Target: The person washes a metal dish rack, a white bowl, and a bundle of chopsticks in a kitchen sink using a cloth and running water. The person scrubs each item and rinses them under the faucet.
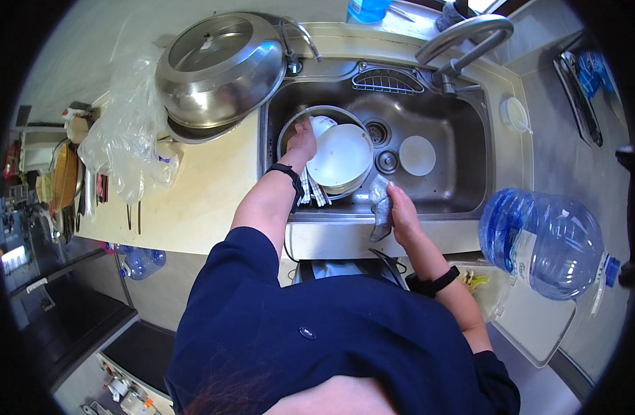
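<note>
My left hand (303, 140) reaches into a round metal basin (291, 120) in the left part of the sink; its fingers are at a small white bowl (322, 124), and whether they grip it I cannot tell. A larger white dish (343, 154) lies tilted on other dishes there, with a striped cloth or bundle (315, 191) below it. My right hand (403, 211) holds a grey cloth (381, 205) over the sink's front edge. To the right, a small white dish (417, 155) rests on the sink floor beside a metal drain plug (387, 162).
A large lidded steel pot (219, 72) and a clear plastic bag (128, 135) stand left of the sink (452, 199). The faucet (452, 70) arches over its back right corner. A big plastic water bottle (546, 244) lies at the right, near the counter's front.
</note>
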A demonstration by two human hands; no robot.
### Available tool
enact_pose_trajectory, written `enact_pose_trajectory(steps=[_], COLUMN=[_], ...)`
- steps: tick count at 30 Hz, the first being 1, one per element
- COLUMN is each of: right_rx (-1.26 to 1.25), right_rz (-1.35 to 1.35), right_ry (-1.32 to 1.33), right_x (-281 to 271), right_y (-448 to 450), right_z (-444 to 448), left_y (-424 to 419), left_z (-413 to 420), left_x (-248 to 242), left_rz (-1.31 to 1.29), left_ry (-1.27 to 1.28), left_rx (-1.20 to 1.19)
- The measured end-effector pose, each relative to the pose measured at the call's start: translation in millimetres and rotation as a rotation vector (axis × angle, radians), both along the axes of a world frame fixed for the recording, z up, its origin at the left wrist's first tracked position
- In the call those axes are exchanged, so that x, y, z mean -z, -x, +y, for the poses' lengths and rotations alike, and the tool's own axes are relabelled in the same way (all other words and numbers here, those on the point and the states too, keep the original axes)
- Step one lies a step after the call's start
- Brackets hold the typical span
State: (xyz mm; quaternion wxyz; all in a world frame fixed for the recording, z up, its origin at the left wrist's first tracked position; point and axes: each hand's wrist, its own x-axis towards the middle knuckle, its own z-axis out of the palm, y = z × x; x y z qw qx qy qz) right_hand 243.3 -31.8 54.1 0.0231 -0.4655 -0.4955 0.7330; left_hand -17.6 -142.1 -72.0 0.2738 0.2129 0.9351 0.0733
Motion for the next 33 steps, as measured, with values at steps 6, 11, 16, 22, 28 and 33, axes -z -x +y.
enact_pose_trajectory(steps=[6, 11, 16, 22, 28, 33], right_rx=[-0.117, -0.155, 0.030, -0.127, -0.337, -0.336], right_rz=[0.011, -0.086, -0.163, -0.374, -0.643, -0.550], right_ry=[-0.201, -0.289, 0.135, 0.094, -0.127, 0.036], right_x=[11.8, 24.7, 51.8, 109.0, 157.3, 186.4], right_y=[-11.3, -12.6, -6.8, -13.5, -23.5, -24.0], right_z=[8.3, 37.7, 89.2, 158.3, 210.3, 225.7], left_y=[-3.1, -5.3, 0.7, -6.2, -61.6, -99.5], left_z=[7.6, 0.8, -6.7, -16.6, -27.3, -18.6], left_x=[-18.7, -40.1, -58.6, -94.1, -117.8, -111.0], left_rz=[0.042, 0.494, 0.596, -0.273, -0.857, -0.931], left_ry=[-0.112, -0.112, -0.202, -0.867, -1.163, -1.233], left_rx=[-0.027, 0.366, 0.327, -0.551, -0.954, -1.155])
